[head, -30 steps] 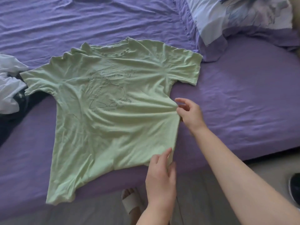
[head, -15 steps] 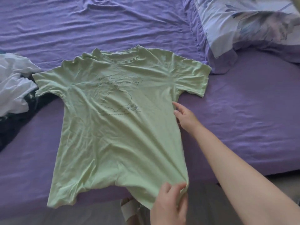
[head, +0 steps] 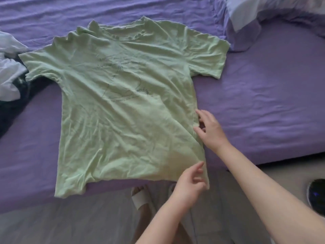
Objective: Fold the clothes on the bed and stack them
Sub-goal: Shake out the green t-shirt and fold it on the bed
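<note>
A pale green cotton T-shirt with a thin dark line drawing on the chest [head: 126, 106] lies spread face up on the purple-sheeted bed [head: 263, 103], collar toward the far side, both short sleeves out flat, and its hem reaching the near edge of the mattress, where the bottom right corner hangs just over the side. The step in hand looks like the smoothing and squaring that comes ahead of the first fold: no part of the shirt is yet turned over on itself. The right hand [head: 211, 131] sits at the shirt's right side seam, about waist height, thumb and forefinger closing on the edge of the cloth in what reads as a light pinch. The left hand [head: 190, 182] is at the lower right corner by the hem, fingers curled round the fabric there (the frame is slightly blurred, so how firm that grip is I cannot tell). With both hands on the same edge, the next move probably calls for lifting that right side and carrying it across toward the middle, keeping the seam taut and parallel to the far side and tucking the sleeve in. A crumpled heap of white and dark clothing [head: 10, 71] waits at the left, so most of the task appears still to come.
</note>
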{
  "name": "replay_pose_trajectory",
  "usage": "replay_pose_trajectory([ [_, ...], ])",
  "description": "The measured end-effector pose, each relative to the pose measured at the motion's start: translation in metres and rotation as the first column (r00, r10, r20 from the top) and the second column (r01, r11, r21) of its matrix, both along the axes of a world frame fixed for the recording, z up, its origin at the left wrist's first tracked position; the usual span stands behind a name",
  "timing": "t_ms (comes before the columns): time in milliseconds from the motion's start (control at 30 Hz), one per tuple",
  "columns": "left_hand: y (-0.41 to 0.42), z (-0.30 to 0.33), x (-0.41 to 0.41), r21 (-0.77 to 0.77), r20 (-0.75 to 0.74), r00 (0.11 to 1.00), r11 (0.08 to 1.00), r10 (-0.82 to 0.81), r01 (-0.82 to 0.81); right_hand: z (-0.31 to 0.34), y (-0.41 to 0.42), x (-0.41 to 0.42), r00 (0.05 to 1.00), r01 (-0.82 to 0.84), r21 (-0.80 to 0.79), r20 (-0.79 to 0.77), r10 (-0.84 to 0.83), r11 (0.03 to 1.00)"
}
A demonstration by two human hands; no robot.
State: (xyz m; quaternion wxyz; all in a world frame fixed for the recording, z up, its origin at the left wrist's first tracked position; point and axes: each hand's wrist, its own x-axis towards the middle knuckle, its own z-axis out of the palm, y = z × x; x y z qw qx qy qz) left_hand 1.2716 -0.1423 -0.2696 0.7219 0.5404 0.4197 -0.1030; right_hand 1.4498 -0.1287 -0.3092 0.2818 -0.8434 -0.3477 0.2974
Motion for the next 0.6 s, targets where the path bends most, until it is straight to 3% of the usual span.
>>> replay_pose_trajectory([
  [67,0.014,-0.01,-0.011,0.103,-0.02,1.0,0.995,0.01,-0.008,0.0,-0.035,-0.028,0.996,0.052,0.031,0.066,-0.053,0.998],
  [167,0.042,-0.013,-0.039,0.431,-0.022,1.0,0.902,-0.005,0.014,0.008,-0.078,-0.076,0.935,0.001,0.13,0.352,-0.047,0.991],
  [300,0.083,-0.02,-0.08,0.833,-0.139,0.96,0.495,-0.245,0.247,0.001,-0.101,-0.135,0.836,-0.362,0.153,0.489,0.248,0.919],
  [400,0.103,-0.034,-0.102,0.896,-0.243,0.897,0.27,-0.369,0.353,-0.016,-0.089,-0.151,0.75,-0.487,0.058,0.538,0.384,0.871],
  [533,0.111,-0.041,-0.105,0.85,-0.426,0.78,0.094,-0.458,0.519,-0.031,-0.061,-0.141,0.652,-0.513,-0.072,0.615,0.443,0.855],
  [600,0.113,-0.044,-0.101,0.85,-0.442,0.767,0.055,-0.465,0.523,-0.032,-0.054,-0.131,0.616,-0.544,-0.087,0.634,0.468,0.834],
])
